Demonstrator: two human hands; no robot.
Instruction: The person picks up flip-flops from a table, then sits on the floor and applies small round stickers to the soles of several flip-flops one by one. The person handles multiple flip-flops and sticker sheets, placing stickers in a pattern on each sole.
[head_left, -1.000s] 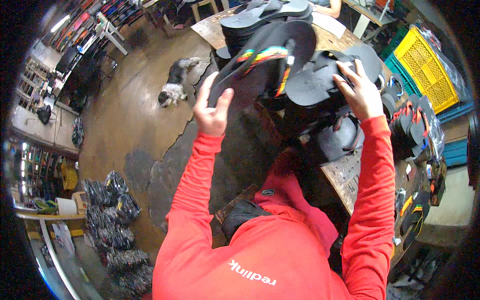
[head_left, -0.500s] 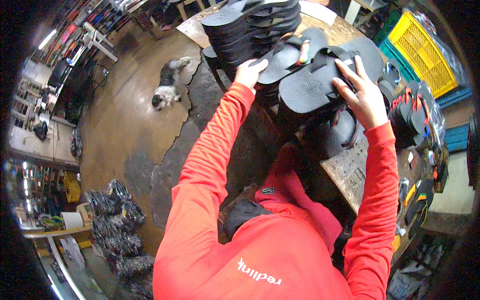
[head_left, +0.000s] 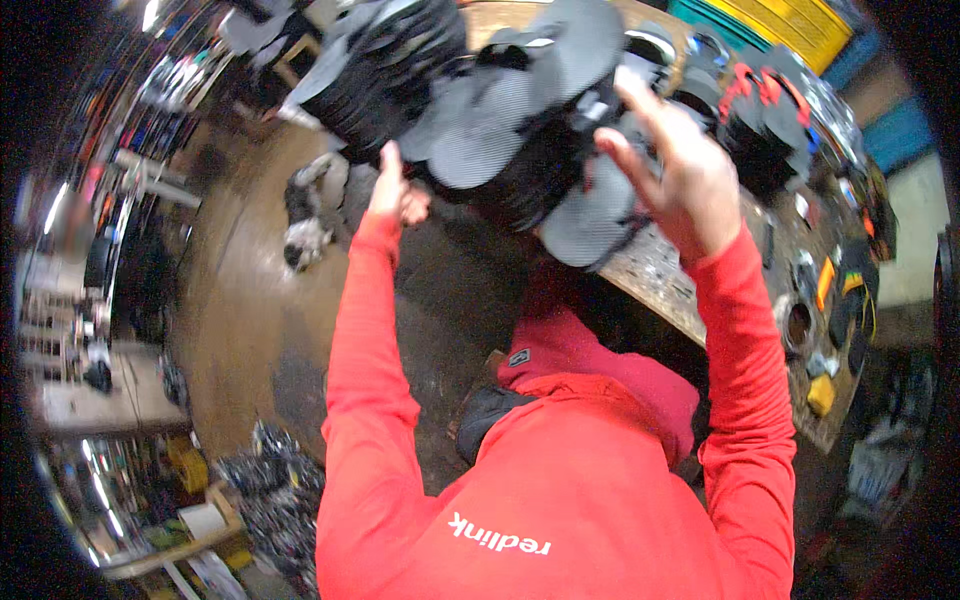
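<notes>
We have a short stack of black sandals [head_left: 480,140] in the middle of the bench work, sitting at the near edge of the wooden table [head_left: 650,280], with a ribbed grey sole facing up on top. The right hand [head_left: 680,150] is just to the right of this stack, released, its thumb and fingers spread with nothing between them. The left hand [head_left: 398,190] is lower and to the left, thumb up and apart from the fingers, and we see nothing gripped in it; the blur is strong here, so we cannot tell whether the thumb touches the sandals behind it.

Those belong to a taller pile [head_left: 385,75], which leans beside the short stack on its left. Just below the stack, toward us, a loose sandal [head_left: 588,222] lies at the table edge. To the right we find sandals with red straps [head_left: 765,115] standing close together, and beyond them a yellow crate [head_left: 790,25] and a teal crate [head_left: 715,30].

Farther down the table lies a roll of tape [head_left: 797,322]. On the left, a black-and-white dog [head_left: 308,240] is on the brown floor [head_left: 240,310], and shiny black bags [head_left: 280,490] are heaped nearer us.
</notes>
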